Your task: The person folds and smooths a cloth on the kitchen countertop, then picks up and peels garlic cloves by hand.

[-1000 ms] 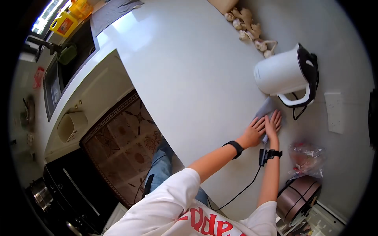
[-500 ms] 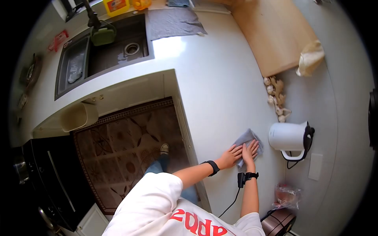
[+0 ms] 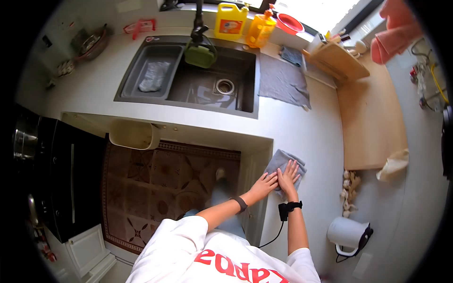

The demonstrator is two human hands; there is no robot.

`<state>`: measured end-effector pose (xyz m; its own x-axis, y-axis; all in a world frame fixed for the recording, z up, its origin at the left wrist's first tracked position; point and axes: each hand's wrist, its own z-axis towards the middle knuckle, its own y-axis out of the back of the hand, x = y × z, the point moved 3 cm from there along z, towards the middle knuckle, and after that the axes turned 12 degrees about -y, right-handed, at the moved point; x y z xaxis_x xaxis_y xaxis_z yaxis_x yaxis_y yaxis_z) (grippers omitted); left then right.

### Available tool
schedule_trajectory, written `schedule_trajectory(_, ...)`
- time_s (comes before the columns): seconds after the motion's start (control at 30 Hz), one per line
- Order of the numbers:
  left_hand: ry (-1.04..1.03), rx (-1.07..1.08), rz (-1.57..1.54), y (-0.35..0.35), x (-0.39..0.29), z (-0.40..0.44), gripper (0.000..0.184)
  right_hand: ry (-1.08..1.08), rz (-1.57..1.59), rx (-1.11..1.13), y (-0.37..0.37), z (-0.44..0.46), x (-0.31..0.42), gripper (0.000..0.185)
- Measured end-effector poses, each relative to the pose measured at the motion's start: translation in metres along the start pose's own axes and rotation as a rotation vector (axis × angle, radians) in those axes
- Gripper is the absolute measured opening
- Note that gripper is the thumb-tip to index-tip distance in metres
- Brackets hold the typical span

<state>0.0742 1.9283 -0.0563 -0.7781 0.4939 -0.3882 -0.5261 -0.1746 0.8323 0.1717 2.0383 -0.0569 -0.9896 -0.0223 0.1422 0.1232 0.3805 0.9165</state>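
A folded grey cloth [image 3: 277, 162] lies on the white countertop [image 3: 321, 137], close to the counter's inner edge. My right hand [image 3: 288, 178] presses flat on it with the fingers spread. Beside it, my left hand [image 3: 263, 187] reaches in from the left, its fingertips on the cloth's lower left side and its fingers stretched out. Both palms face down, so the part of the cloth beneath them is hidden. Each wrist carries a dark band, and a cable hangs from the right one.
Ahead is a dark double sink [image 3: 222, 85] with a second grey cloth [image 3: 283, 82] on its right. To the right are a wooden board [image 3: 373, 127], garlic and ginger [image 3: 349, 188], and a white kettle [image 3: 347, 236]. A cream bin [image 3: 134, 134] hangs below the counter's left part.
Both hands and the folded cloth have slid along the counter, away from the kettle and closer to the sink. My view has swung, bringing more of the sink and window side into sight.
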Motion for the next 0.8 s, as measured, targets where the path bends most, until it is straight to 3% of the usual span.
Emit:
schedule_trajectory(0.07,0.047,0.028,0.039,0.016,0.028,-0.001,0.038,0.048,-0.03,0.017,-0.003,0.019,0.032,0.081)
schedule_trajectory(0.1,0.051,-0.068,0.061,0.03,0.047,0.004,0.032,0.087,-0.03,-0.004,0.001,0.032,0.051,0.082)
schedule_trajectory(0.2,0.254,0.13,-0.198,0.058,0.108,0.002,0.022,0.162,-0.033,-0.022,0.008,0.05,0.092,0.087)
schedule_trajectory(0.23,0.255,-0.061,-0.262,0.065,0.123,0.001,0.014,0.188,-0.041,-0.021,0.011,0.061,0.101,0.089)
schedule_trajectory(0.47,0.097,0.283,-0.451,0.073,0.154,0.034,0.021,0.366,-0.033,0.048,0.023,0.074,0.118,0.093)
schedule_trajectory(0.53,0.093,0.292,-0.475,0.083,0.156,0.036,0.021,0.464,-0.08,0.097,0.024,0.08,0.134,0.092)
schedule_trajectory(0.8,0.497,0.176,-0.617,0.157,0.21,-0.018,0.03,1.029,-0.123,0.163,0.015,0.07,0.28,0.082)
